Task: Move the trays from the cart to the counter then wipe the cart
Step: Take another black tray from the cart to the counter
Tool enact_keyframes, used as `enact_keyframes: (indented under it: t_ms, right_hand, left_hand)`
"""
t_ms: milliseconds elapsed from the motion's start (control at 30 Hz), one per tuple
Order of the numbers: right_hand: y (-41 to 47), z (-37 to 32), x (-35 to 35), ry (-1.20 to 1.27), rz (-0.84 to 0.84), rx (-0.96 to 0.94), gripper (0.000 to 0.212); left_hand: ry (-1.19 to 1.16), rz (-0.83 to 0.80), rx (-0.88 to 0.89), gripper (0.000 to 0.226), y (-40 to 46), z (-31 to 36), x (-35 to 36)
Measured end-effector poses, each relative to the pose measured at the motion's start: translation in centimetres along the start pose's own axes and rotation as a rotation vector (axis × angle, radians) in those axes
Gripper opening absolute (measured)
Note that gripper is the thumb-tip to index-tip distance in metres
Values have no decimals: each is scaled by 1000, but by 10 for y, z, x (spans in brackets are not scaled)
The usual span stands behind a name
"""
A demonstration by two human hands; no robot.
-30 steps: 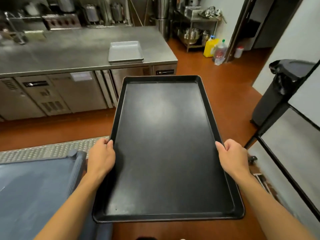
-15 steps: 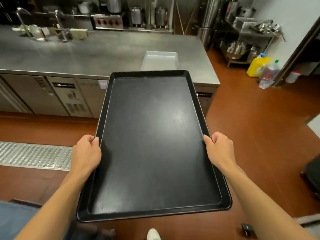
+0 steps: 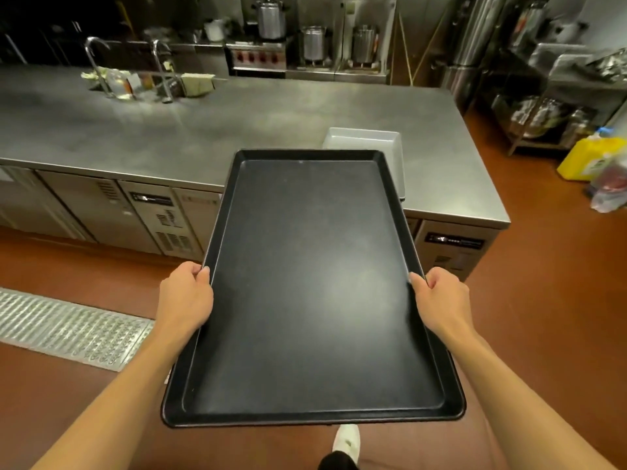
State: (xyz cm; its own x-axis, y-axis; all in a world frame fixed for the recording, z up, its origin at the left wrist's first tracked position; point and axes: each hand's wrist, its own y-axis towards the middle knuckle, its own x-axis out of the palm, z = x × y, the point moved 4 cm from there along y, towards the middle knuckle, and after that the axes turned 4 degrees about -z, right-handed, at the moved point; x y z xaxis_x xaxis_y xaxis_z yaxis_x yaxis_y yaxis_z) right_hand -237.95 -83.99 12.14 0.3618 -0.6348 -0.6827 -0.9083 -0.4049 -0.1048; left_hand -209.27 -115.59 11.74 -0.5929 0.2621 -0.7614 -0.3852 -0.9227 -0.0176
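Left fingers: the left hand (image 3: 185, 296) is curled over the left long rim of the black tray (image 3: 312, 293); its fingertips (image 3: 200, 270) wrap onto the rim's top, the rest of the grip below is hidden.
Right fingers: the right hand (image 3: 441, 296) is curled the same way over the right long rim, thumb tip on the inner edge, knuckles outside the tray.
Tray against the fingers: both grips sit about midway along the long sides, so the tray runs between the hands, its near short end toward the person's body and its far short end away.
Tray attitude: held in the air, roughly level, inside face up, nothing lying in it.
Tray position: its far end overlaps the near edge of the steel counter (image 3: 169, 130) in the head view; whether it touches the counter cannot be told.
Grey tray: a lighter, smaller grey tray (image 3: 363, 139) lies on the counter just beyond the black tray's far right corner, partly covered by it.
Counter's far side: a sink with two taps (image 3: 98, 59) and clutter around it.
Floor: red-brown, with a metal drain grate (image 3: 68, 327) at left; one white shoe (image 3: 346, 439) shows below the tray.
Right edge: a yellow jug (image 3: 590, 157) on the floor by a metal rack.
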Motion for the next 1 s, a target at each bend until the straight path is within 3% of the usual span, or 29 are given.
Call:
enact_keyframes:
  t_ms: [400,800,1000]
  right_hand:
    - [224,-15,25,-45,-30,81,40]
    - [458,-20,69,-100,139,252,45]
    - [531,-16,88,-150,179,343,45]
  left_hand:
    - [71,-77,11,28,199,91,105]
    - [116,-279,127,30,466,189,257]
    - [129,-361,130,32,548,222,313]
